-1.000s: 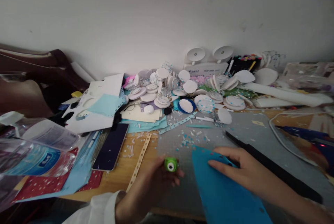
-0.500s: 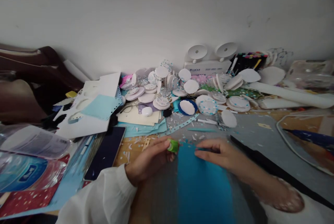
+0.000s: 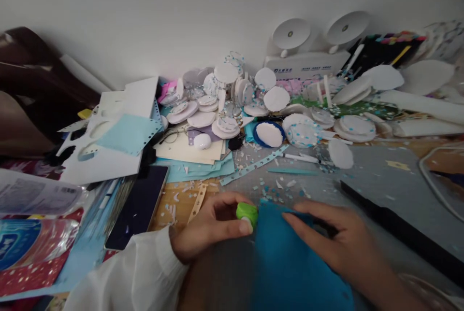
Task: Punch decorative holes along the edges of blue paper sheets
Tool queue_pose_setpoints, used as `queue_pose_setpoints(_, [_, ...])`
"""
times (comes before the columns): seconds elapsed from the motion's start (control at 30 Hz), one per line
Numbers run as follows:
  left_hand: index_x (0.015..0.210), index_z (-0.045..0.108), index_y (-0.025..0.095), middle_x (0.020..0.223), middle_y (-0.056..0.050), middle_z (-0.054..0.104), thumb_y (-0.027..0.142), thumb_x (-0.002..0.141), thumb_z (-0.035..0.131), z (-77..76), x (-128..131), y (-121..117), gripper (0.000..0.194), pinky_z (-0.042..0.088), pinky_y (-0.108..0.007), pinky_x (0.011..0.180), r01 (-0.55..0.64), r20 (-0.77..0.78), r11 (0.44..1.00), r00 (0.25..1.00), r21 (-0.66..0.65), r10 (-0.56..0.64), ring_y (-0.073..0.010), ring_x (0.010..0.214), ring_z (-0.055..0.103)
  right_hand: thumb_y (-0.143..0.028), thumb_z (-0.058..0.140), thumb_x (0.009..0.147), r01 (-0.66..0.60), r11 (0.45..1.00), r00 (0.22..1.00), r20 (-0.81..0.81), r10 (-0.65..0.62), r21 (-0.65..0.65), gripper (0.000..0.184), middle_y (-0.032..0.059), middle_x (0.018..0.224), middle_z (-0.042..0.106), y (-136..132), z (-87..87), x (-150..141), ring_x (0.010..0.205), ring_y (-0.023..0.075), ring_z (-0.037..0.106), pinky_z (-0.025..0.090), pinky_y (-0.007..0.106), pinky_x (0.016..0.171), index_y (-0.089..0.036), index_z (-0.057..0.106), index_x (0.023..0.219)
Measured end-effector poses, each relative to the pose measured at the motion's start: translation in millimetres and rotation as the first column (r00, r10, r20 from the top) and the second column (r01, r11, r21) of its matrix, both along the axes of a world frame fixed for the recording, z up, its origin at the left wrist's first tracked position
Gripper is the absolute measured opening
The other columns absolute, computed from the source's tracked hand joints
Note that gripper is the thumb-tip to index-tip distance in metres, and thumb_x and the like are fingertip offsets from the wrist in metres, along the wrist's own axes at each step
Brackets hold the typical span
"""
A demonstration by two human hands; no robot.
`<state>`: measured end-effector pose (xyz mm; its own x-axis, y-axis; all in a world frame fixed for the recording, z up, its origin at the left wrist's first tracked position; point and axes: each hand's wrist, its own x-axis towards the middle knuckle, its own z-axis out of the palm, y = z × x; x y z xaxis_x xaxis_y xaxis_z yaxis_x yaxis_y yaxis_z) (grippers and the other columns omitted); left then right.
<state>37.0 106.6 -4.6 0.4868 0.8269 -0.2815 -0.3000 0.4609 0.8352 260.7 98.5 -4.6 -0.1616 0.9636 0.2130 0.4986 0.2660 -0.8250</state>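
My left hand (image 3: 213, 224) is closed round a small green craft punch (image 3: 247, 213), thumb on its near side. The punch sits against the left edge of a blue sheet (image 3: 290, 262), close to its far corner. On the right, my right hand (image 3: 333, 238) pinches the far edge of that sheet, fingers on top and partly blurred. The sheet reaches down out of the bottom of the view. Small blue and white paper bits (image 3: 271, 192) lie just beyond it on the grey mat (image 3: 366, 171).
Several white paper discs (image 3: 201, 119) are heaped along the wall. A phone (image 3: 139, 204) and cut white card (image 3: 116, 156) lie at left. To the right is a long black tool (image 3: 398, 229). A punched light blue strip (image 3: 253, 165) and a white pen (image 3: 300, 157) lie ahead.
The view has shifted closer and tilted. The green punch has turned in my left hand, thumb now on its near side. My right hand remains at the sheet's far edge.
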Motion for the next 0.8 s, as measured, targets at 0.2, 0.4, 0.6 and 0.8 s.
queue_pose_setpoints(0.2, [0.085, 0.07, 0.018, 0.071, 0.001, 0.058, 0.039, 0.068, 0.085, 0.6, -1.3, -0.4, 0.031, 0.045, -0.027, 0.072, 0.023, -0.032, 0.999, 0.999, 0.03, -0.022, -0.014, 0.069, 0.053, -0.027, 0.067, 0.082, 0.011, 0.996, 1.0, 0.006, -0.012, 0.094, 0.01, -0.0035, 0.062, 0.072, -3.6, -1.7, 1.2, 0.049, 0.0151, 0.064, 0.052, 0.022, 0.045, -0.028, 0.07, 0.072])
queue_pose_setpoints(0.4, [0.088, 0.07, 0.018, 0.072, 0.0, 0.058, 0.044, 0.066, 0.085, -2.2, -1.3, -2.0, 0.037, 0.046, -0.028, 0.071, 0.025, -0.091, 0.999, 0.996, 0.045, -0.021, -0.0154, 0.07, 0.055, -0.023, 0.067, 0.082, -0.009, 0.988, 0.999, 0.032, 0.004, 0.154, 0.008, -0.0023, 0.066, 0.072, -4.5, -3.7, -0.2, 0.054, 0.0174, 0.067, 0.052, 0.025, 0.047, -0.028, 0.068, 0.076])
queue_pose_setpoints(0.6, [0.092, 0.068, 0.017, 0.08, -0.002, 0.061, 0.035, 0.069, 0.084, -4.8, -0.2, -3.5, 0.033, 0.045, -0.027, 0.071, 0.006, -0.194, 0.97, 0.98, 0.242, 0.042, -0.017, 0.077, 0.056, -0.016, 0.066, 0.082, -0.04, 0.955, 0.997, 0.075, 0.018, 0.294, 0.014, -0.0027, 0.069, 0.071, -8.0, -4.5, 1.4, 0.059, 0.0175, 0.068, 0.054, 0.027, 0.055, -0.03, 0.064, 0.086])
queue_pose_setpoints(0.8, [0.097, 0.069, 0.018, 0.087, -0.003, 0.064, 0.03, 0.074, 0.082, -4.4, -2.9, -7.0, 0.029, 0.043, -0.028, 0.076, 0.118, -0.407, 0.871, 0.908, 0.477, 0.1, -0.0186, 0.082, 0.058, -0.014, 0.066, 0.082, -0.103, 0.935, 0.99, 0.125, 0.063, 0.34, 0.017, -0.0026, 0.069, 0.071, -9.2, -1.7, 1.6, 0.06, 0.0173, 0.069, 0.054, 0.028, 0.057, -0.03, 0.064, 0.088])
